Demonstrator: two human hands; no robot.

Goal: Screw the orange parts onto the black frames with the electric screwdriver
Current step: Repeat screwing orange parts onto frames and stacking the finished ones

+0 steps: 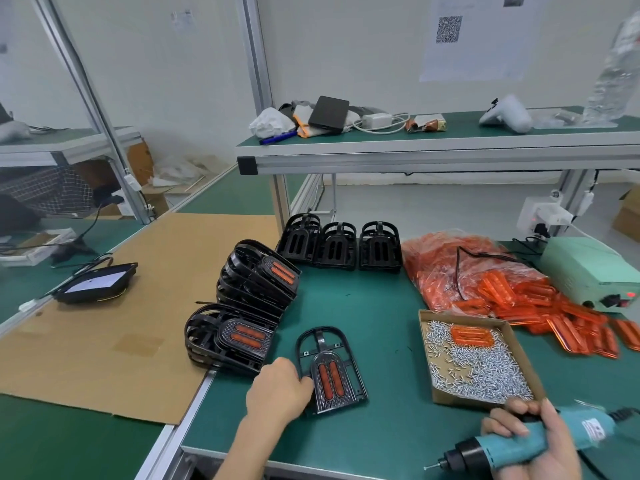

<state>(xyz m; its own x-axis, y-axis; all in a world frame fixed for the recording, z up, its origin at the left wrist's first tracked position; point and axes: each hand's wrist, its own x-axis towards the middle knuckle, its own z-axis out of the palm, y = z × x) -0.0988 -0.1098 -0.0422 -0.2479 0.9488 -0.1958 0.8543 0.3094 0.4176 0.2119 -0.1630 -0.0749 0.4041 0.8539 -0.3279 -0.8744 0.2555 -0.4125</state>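
One frame on the bench, screwdriver held off to the side.

The left hand [277,386] grips the left edge of a black frame [330,370] lying flat on the green mat [381,341], its orange part [328,377] seated in it. The right hand [540,441] is wrapped round the teal electric screwdriver [512,445], bit pointing left, just in front of the cardboard tray of screws [479,365]. Stacked finished frames [242,306] stand to the left.

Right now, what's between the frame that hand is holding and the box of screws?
In the head view, only bare green mat lies between the frame gripped by the left hand and the screw box.
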